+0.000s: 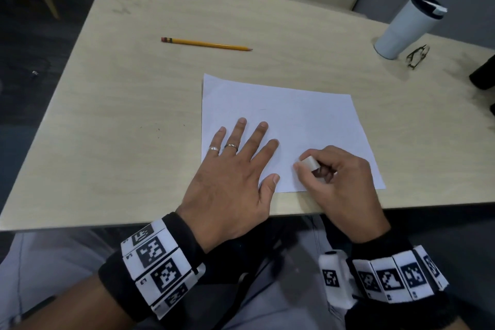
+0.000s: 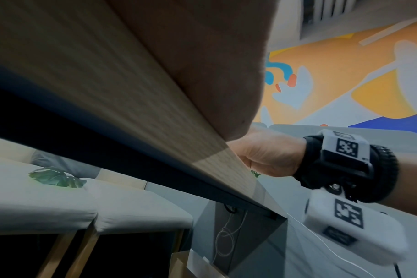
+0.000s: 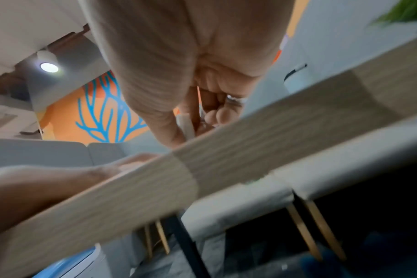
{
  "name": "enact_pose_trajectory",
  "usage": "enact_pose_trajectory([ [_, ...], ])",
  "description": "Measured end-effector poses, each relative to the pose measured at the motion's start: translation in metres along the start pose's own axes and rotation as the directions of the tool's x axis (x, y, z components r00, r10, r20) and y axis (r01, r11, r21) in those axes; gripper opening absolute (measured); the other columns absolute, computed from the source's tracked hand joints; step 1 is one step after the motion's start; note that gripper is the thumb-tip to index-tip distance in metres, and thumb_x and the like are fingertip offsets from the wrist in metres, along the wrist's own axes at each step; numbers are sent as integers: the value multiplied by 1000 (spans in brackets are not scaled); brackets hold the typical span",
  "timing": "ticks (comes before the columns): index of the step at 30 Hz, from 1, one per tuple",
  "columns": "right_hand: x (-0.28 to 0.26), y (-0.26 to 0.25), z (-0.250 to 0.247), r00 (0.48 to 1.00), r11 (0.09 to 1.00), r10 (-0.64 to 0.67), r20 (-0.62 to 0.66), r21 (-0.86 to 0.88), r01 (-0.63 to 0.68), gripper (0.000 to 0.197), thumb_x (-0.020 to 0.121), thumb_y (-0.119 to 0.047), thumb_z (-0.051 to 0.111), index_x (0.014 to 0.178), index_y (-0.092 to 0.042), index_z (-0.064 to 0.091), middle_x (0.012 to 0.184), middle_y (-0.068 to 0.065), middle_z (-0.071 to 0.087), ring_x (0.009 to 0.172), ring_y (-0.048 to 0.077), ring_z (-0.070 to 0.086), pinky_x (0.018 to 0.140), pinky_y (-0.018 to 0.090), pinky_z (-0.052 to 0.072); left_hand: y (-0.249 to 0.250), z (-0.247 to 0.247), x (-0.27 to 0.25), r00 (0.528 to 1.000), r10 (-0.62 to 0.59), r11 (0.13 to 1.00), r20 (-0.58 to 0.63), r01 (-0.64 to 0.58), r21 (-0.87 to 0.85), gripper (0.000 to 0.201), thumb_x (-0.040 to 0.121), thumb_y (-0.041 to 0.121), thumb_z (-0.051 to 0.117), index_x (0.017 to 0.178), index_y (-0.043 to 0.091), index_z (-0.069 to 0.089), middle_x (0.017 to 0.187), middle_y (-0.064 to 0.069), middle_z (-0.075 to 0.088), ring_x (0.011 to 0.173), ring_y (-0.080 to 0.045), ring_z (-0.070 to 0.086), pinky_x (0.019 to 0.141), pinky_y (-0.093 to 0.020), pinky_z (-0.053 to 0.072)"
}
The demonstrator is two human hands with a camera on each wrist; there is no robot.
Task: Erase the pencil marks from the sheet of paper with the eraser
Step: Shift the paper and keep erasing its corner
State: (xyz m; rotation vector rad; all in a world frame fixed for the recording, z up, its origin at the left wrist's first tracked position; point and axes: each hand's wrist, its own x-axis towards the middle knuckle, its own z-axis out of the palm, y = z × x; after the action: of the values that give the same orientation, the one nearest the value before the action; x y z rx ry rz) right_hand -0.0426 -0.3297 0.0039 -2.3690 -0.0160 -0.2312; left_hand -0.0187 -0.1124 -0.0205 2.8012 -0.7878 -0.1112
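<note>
**Erasing on a sheet held flat at the table's near edge**

The paper lies on the table, its near edge close to the table's near edge and its corners slightly turned. The left hand rests flat on the paper's near-left part, fingers straight and spread, two rings on the outer fingers; it grasps nothing and presses the paper down. The right hand sits on the paper's near-right part, just right of the left thumb, fingers curled. It pinches the eraser, a small white block, between thumb and fingers; whether the block's lower end touches the paper cannot be told. A faint short mark shows on the paper beyond the left fingertips; other marks are too faint to tell. The pencil lies well beyond the paper's far-left corner, tip pointing right. A tumbler stands far right of the paper, with glasses beside its base. Both wrists wear bands with printed tags.
</note>
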Motion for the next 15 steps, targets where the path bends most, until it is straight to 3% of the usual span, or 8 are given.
enact_pose_trajectory([
  [3, 8, 18, -8, 997, 997, 74, -23, 32, -73, 11, 93, -19, 83, 83, -21, 79, 68, -5, 62, 58, 9, 49, 62, 25, 43, 0, 0, 0, 1000, 2, 1000, 11, -2, 5, 69, 106, 56, 8, 169, 28, 14, 177, 1, -6, 162, -28, -13, 131, -52, 2],
  [5, 18, 27, -19, 990, 981, 138, -23, 141, -134, 7, 94, -20, 83, 87, -19, 81, 66, 4, 64, 59, 13, 48, 59, 26, 41, 0, -1, -1, 1000, -3, 1000, 10, 2, 6, 68, 107, 55, 10, 169, 28, 15, 177, 2, -6, 162, -27, -12, 131, -52, 2],
  [7, 25, 34, -26, 984, 950, 166, -68, 279, -141, 5, 96, -20, 81, 91, -18, 81, 72, 16, 66, 62, 24, 49, 60, 28, 41, 1, -1, -2, 1000, 0, 1000, 8, 0, 0, 67, 107, 54, 12, 169, 29, 16, 177, 3, -5, 163, -27, -11, 131, -51, 2],
  [9, 28, 43, -26, 977, 935, 175, -119, 332, -127, 6, 99, -25, 79, 94, -21, 81, 84, 31, 63, 67, 43, 47, 66, 37, 42, 0, -3, -2, 1000, 5, 1000, 13, -5, -10, 66, 108, 54, 13, 169, 28, 15, 177, 3, -5, 163, -26, -11, 131, -51, 2],
  [11, 29, 49, -25, 972, 924, 193, -132, 359, -134, 7, 100, -29, 77, 96, -24, 81, 88, 35, 61, 72, 49, 50, 71, 43, 44, 3, -4, 0, 1000, -13, 1000, 13, 13, -4, 67, 108, 51, 15, 168, 22, 18, 177, -1, 0, 163, -26, -8, 131, -52, 2],
  [13, 31, 50, -24, 966, 909, 212, -145, 392, -141, 8, 100, -29, 77, 95, -26, 81, 90, 35, 63, 70, 43, 52, 73, 42, 47, 18, -7, 3, 999, -42, 999, -22, 42, -8, 67, 109, 47, 20, 166, 13, 25, 176, -8, 10, 163, -29, 1, 131, -53, 5],
  [15, 34, 51, -23, 961, 897, 227, -160, 418, -142, 8, 100, -27, 77, 93, -25, 81, 88, 29, 69, 70, 29, 57, 74, 38, 51, 48, -3, 10, 999, 12, 999, -51, -14, -52, 67, 109, 44, 23, 165, 8, 27, 175, -11, 15, 163, -30, 3, 131, -54, 6],
])
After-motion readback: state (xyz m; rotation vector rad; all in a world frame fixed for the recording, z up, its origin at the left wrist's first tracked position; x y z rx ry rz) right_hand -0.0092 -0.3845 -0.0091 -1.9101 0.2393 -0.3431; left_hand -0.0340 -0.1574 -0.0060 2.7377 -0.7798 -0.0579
